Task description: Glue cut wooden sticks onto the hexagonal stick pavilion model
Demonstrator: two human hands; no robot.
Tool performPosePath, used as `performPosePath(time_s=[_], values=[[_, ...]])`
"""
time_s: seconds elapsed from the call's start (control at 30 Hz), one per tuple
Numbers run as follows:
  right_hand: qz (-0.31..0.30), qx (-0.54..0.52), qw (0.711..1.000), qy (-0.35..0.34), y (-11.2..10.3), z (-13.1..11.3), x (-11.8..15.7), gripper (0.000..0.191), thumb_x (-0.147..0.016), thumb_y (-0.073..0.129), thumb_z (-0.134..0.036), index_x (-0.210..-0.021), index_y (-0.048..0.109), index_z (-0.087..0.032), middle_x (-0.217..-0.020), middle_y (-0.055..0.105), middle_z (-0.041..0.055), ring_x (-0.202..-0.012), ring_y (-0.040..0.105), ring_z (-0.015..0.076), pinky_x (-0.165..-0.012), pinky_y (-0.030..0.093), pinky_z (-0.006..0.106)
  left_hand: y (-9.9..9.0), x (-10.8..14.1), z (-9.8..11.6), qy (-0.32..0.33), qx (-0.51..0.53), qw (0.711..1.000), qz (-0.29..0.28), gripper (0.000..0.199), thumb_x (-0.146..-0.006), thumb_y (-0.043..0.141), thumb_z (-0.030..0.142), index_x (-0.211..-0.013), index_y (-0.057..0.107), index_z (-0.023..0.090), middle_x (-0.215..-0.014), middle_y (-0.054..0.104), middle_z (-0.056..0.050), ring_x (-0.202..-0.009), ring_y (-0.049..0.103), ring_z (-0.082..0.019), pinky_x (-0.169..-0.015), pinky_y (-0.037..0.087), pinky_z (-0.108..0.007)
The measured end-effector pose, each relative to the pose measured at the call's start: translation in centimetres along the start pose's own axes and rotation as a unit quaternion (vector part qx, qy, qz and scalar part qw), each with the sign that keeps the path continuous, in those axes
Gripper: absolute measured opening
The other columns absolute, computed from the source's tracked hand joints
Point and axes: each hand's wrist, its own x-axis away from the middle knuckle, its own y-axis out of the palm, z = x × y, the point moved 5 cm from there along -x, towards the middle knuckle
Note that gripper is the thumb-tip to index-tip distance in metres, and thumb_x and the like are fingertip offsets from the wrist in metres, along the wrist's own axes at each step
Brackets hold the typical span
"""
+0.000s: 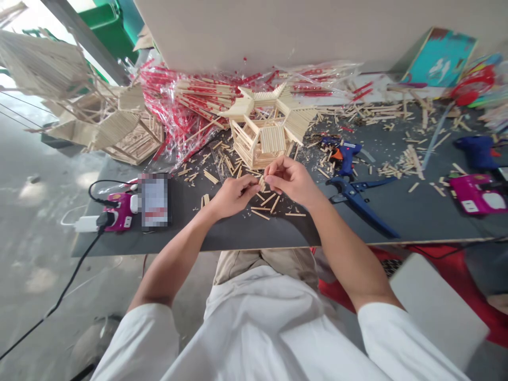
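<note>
My left hand [236, 196] and my right hand [290, 181] meet over the near middle of the table. Between their fingertips is a small bundle of short wooden sticks [262, 183], pinched from both sides; my fingers cover part of it. Loose cut sticks [273, 203] lie under and around my hands. Just behind them stands a model pavilion [273, 139] built from thin wooden sticks, with slatted roof panels flaring outward. Right of my right hand lie a blue pipe cutter [363, 201] and a blue glue gun [347, 154].
Plastic-wrapped sticks [198, 100] with red ends lie along the back. A larger stick model [115, 119] stands at left. A phone [155, 201] and a magenta power adapter [119, 211] with cables sit front left. Another magenta adapter [476, 194] and glue gun [476, 151] are at right.
</note>
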Motion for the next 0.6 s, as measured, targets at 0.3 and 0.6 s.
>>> performPosePath(time_s=[0.3, 0.6], values=[[-0.040, -0.022, 0.997, 0.058, -0.08, 0.74, 0.30, 0.032, -0.091, 0.084, -0.039, -0.100, 0.058, -0.021, -0.092, 0.058, -0.0036, -0.057, 0.052, 0.0040, -0.049, 0.042, 0.020, 0.67, -0.01, -0.27, 0.002, 0.009, 0.999, -0.043, 0.028, -0.106, 0.052, 0.040, -0.095, 0.067, 0.018, -0.072, 0.056, 0.004, -0.060, 0.043, -0.008, -0.063, 0.035, -0.023], [-0.004, -0.057, 0.997, 0.050, -0.40, 0.48, -0.01, 0.034, -0.088, 0.086, -0.036, -0.097, 0.057, -0.021, -0.085, 0.056, -0.0059, -0.055, 0.047, 0.0032, -0.047, 0.038, 0.019, -0.30, -0.30, 0.13, -0.021, 0.046, 0.998, -0.034, 0.032, -0.105, 0.053, 0.045, -0.097, 0.067, 0.017, -0.075, 0.057, 0.003, -0.064, 0.046, -0.009, -0.064, 0.036, -0.023]])
